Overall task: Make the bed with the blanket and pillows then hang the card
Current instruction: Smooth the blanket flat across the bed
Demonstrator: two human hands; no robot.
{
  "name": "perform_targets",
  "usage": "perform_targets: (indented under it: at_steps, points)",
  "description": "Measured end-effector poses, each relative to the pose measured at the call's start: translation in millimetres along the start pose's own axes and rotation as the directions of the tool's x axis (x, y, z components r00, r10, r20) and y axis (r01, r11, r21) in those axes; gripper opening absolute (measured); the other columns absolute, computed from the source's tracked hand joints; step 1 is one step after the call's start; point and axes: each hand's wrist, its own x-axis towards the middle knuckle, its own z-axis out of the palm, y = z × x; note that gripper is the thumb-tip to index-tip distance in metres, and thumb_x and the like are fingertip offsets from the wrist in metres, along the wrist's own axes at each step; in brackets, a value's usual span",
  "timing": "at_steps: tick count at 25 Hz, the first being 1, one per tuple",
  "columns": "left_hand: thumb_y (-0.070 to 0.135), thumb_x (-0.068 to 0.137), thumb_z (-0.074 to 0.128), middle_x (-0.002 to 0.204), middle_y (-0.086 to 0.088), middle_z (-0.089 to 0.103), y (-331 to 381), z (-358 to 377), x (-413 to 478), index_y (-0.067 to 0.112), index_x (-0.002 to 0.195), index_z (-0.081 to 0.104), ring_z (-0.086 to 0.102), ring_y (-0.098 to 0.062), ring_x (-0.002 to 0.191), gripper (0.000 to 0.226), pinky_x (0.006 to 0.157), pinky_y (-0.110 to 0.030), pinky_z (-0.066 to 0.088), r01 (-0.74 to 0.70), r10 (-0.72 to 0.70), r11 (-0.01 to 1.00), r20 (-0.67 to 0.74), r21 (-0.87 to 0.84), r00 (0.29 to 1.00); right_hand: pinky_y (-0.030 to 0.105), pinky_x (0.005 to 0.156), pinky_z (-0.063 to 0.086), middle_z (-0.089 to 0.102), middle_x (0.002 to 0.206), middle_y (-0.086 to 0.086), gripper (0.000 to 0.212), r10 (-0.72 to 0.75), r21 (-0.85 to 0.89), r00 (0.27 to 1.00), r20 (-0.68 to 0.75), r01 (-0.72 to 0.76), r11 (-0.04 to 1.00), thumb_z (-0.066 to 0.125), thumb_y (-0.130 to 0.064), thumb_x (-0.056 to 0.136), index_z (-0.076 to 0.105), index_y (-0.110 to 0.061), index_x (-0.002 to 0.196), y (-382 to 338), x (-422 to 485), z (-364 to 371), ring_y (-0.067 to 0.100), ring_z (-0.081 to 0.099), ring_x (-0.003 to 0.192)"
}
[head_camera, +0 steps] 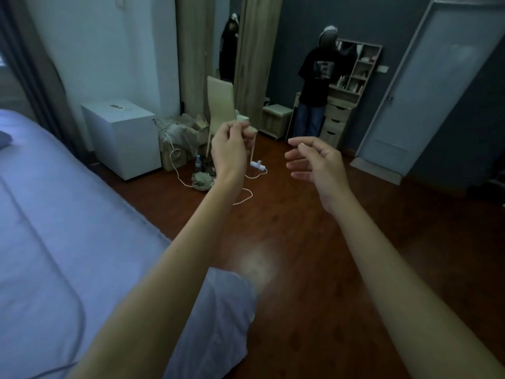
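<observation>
My left hand [232, 149] is raised with fingers pinched together, though I cannot tell whether it holds anything; my right hand [318, 162] hangs loosely open and empty. Both float above the dark wooden floor [314, 255]. The pale blue, soft quilted blanket [68, 228] covers the bed on my left, one corner drooping floorward. I judge it light and floppy, best gripped at that corner. No card visible.
</observation>
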Motion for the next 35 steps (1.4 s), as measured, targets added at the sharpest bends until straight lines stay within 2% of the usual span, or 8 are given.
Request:
perform_targets:
  at_steps: [2,6,15,19,22,29,33,35]
  points:
    - [0.016,0.097,0.042,0.07,0.006,0.062,-12.4,21.9,16.1,0.021,0.083,0.062,0.058,-0.008,0.063,0.025,0.058,-0.021,0.046,-0.024,0.024,1.0,-0.045,-0.012,0.999,0.028,0.067,0.054,0.071,0.08,-0.004,0.022,-0.003,0.05,1.0,-0.005,0.003,0.999,0.048,-0.017,0.096,0.07,-0.018,0.102,12.7,26.5,-16.7,0.009,0.066,0.071]
    - [0.018,0.095,0.043,0.066,0.005,0.057,-30.9,56.4,79.1,0.021,0.081,0.061,0.054,-0.012,0.065,0.023,0.067,-0.03,0.044,-0.11,0.066,0.986,-0.31,-0.127,0.948,0.027,0.064,0.054,0.07,0.079,-0.003,0.022,-0.034,0.075,0.999,0.037,0.031,0.997,0.048,-0.017,0.097,0.07,-0.018,0.099,34.9,104.2,-36.0,0.008,0.065,0.068]
    - [0.019,0.098,0.041,0.066,0.006,0.056,-61.0,142.7,270.3,0.023,0.081,0.06,0.054,-0.009,0.066,0.026,0.065,-0.024,0.045,-0.226,0.173,0.971,-0.438,-0.071,0.882,0.032,0.069,0.053,0.07,0.08,-0.003,0.022,-0.128,0.103,0.967,0.219,0.107,0.989,0.048,-0.018,0.097,0.069,-0.018,0.102,77.5,337.8,-24.2,0.01,0.065,0.072]
    - [0.019,0.099,0.04,0.068,0.005,0.056,-77.8,151.3,331.8,0.023,0.081,0.061,0.053,-0.01,0.067,0.027,0.064,-0.022,0.044,-0.259,0.245,0.966,-0.411,0.023,0.878,0.035,0.072,0.053,0.07,0.08,-0.004,0.021,-0.149,0.15,0.95,0.276,0.11,0.983,0.048,-0.02,0.097,0.069,-0.021,0.098,97.2,417.7,-7.8,0.014,0.065,0.074]
    - [0.017,0.098,0.04,0.065,0.005,0.055,-99.4,135.9,373.8,0.021,0.08,0.061,0.052,-0.009,0.06,0.028,0.057,-0.019,0.043,-0.288,0.297,0.953,-0.467,0.092,0.833,0.032,0.07,0.054,0.07,0.078,-0.004,0.021,-0.159,0.227,0.92,0.358,0.079,0.971,0.048,-0.018,0.097,0.069,-0.019,0.097,122.1,466.2,29.6,0.014,0.065,0.073]
    - [0.015,0.097,0.04,0.063,0.006,0.057,-135.3,67.5,454.7,0.022,0.079,0.061,0.053,-0.007,0.055,0.028,0.055,-0.02,0.044,-0.253,0.396,0.918,-0.664,0.305,0.635,0.023,0.06,0.05,0.069,0.07,-0.007,0.022,-0.238,0.358,0.734,0.636,-0.007,0.934,0.047,-0.014,0.097,0.067,-0.019,0.091,158.0,571.8,151.5,0.009,0.063,0.062]
    - [0.014,0.099,0.039,0.067,0.002,0.059,-138.7,11.1,451.6,0.022,0.086,0.061,0.057,-0.008,0.056,0.028,0.056,-0.019,0.046,-0.204,0.412,0.909,-0.705,0.364,0.577,0.026,0.061,0.05,0.068,0.073,-0.005,0.023,-0.267,0.391,0.577,0.772,-0.101,0.915,0.046,-0.013,0.097,0.066,-0.021,0.092,163.1,592.7,239.3,0.011,0.062,0.063]
    - [0.013,0.1,0.038,0.072,0.0,0.061,-137.2,-25.0,442.8,0.016,0.094,0.061,0.059,-0.011,0.06,0.025,0.059,-0.023,0.048,-0.148,0.42,0.903,-0.751,0.404,0.509,0.026,0.06,0.051,0.069,0.071,-0.008,0.024,-0.277,0.391,0.475,0.835,-0.159,0.907,0.046,-0.013,0.096,0.068,-0.023,0.091,167.8,584.4,289.3,0.011,0.063,0.064]
